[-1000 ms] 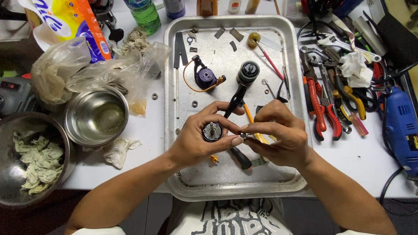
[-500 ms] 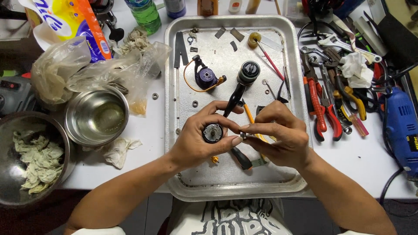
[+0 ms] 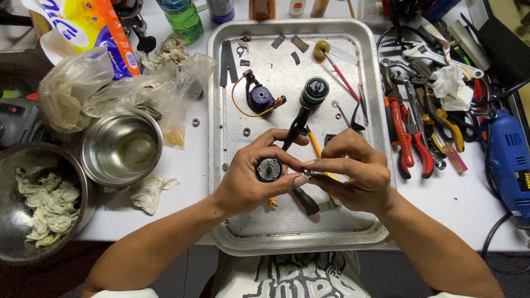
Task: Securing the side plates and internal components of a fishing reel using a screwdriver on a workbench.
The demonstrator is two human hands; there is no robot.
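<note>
Over a metal tray [image 3: 364, 237], my left hand [image 3: 251, 179] grips a small round black part [image 3: 269, 169] with a metal hub facing up. My right hand [image 3: 353, 174] pinches a tiny metal piece [image 3: 307, 173] at its fingertips, right beside that round part. A black crank handle with a round knob [image 3: 313, 92] lies on the tray just beyond my hands. Further left on the tray sits a purple part with an orange wire loop [image 3: 259, 98]. A black-handled tool [image 3: 305, 201] lies under my hands.
Left of the tray stand a steel bowl [image 3: 121, 148], a larger bowl with rags [image 3: 38, 204], crumpled plastic bags [image 3: 110, 91] and a green bottle [image 3: 182, 16]. Right of it lie red-handled pliers [image 3: 406, 140], wrenches and a blue power drill [image 3: 508, 165]. Small washers and strips dot the tray.
None of note: both hands stay together over the tray, with only slight finger movement at the small piece.
</note>
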